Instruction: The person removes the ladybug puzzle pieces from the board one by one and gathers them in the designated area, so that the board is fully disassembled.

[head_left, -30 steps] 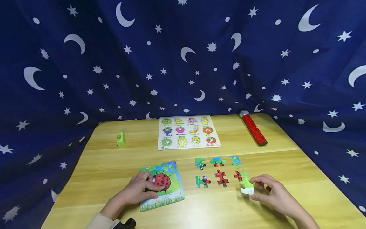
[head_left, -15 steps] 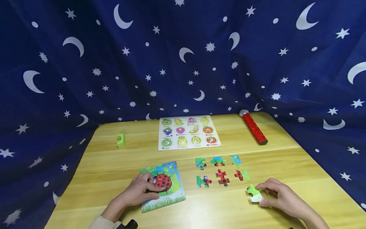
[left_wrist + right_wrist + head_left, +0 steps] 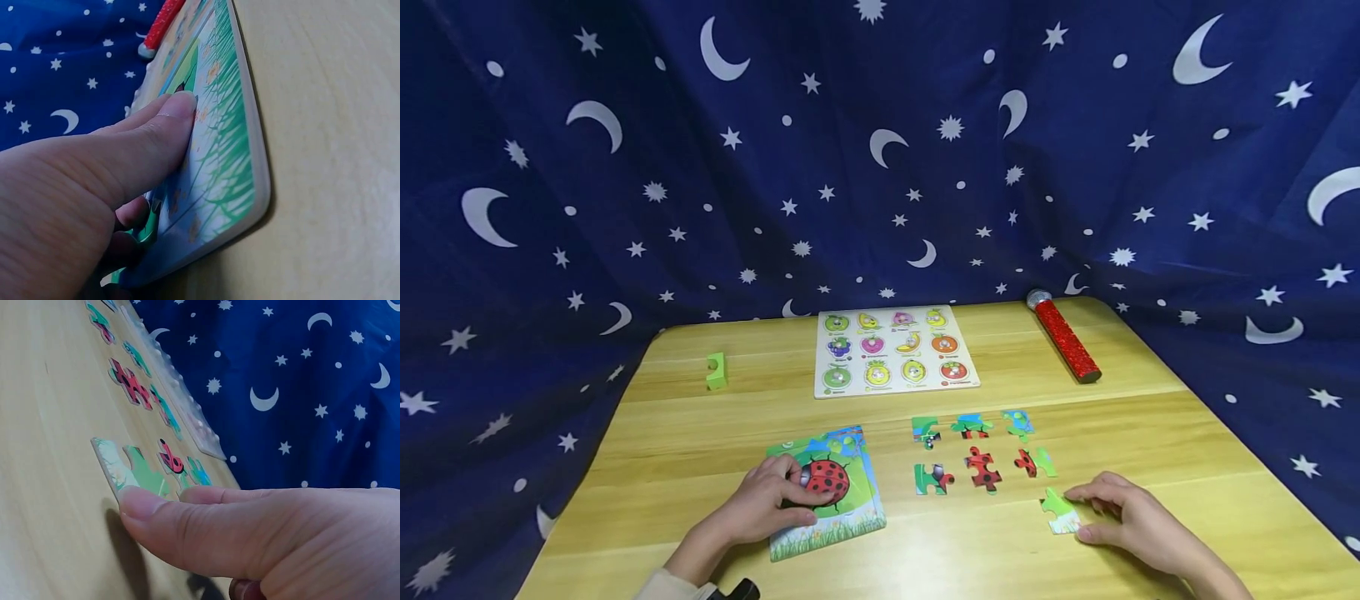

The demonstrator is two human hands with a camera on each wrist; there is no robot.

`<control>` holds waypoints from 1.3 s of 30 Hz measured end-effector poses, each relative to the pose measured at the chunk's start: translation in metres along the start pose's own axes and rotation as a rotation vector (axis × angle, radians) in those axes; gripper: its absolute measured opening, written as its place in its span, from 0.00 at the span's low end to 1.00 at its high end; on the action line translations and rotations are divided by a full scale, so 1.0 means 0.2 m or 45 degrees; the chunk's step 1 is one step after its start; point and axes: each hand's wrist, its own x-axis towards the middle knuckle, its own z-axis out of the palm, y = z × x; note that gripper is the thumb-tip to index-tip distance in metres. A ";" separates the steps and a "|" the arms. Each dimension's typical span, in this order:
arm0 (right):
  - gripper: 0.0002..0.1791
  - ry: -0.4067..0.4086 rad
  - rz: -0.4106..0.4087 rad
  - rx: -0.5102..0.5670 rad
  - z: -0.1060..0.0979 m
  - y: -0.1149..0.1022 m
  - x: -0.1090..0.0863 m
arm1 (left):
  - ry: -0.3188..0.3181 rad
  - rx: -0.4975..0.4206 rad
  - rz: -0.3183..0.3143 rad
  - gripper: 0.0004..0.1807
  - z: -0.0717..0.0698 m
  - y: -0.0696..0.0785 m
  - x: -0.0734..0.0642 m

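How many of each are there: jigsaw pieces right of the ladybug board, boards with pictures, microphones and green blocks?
Jigsaw pieces: 7, counting the one in the right hand
Boards: 2, the ladybug board and the fruit board
Microphone: 1
Green block: 1
Total: 11

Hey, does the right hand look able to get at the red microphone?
Probably yes: bare table separates the right hand from the red microphone, but the puzzle piece it pinches may need releasing first.
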 end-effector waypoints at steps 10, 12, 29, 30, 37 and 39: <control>0.20 -0.053 0.018 -0.056 0.00 0.00 0.01 | -0.003 0.001 -0.007 0.16 0.00 -0.01 0.00; 0.20 -0.053 0.012 -0.057 0.00 0.01 0.01 | -0.005 -0.002 -0.008 0.16 0.00 -0.01 0.00; 0.14 0.050 0.007 0.000 0.02 -0.12 0.11 | 0.004 -0.015 -0.018 0.16 0.00 0.01 0.00; 0.14 0.041 -0.012 0.020 0.04 -0.15 0.14 | 0.006 -0.014 -0.016 0.16 0.00 0.01 0.00; 0.13 -0.168 -0.265 0.075 0.31 -0.51 0.35 | 0.013 -0.026 0.004 0.17 0.00 0.01 -0.01; 0.14 -0.236 -0.328 0.071 0.41 -0.62 0.41 | 0.019 -0.031 0.009 0.18 0.01 0.01 -0.01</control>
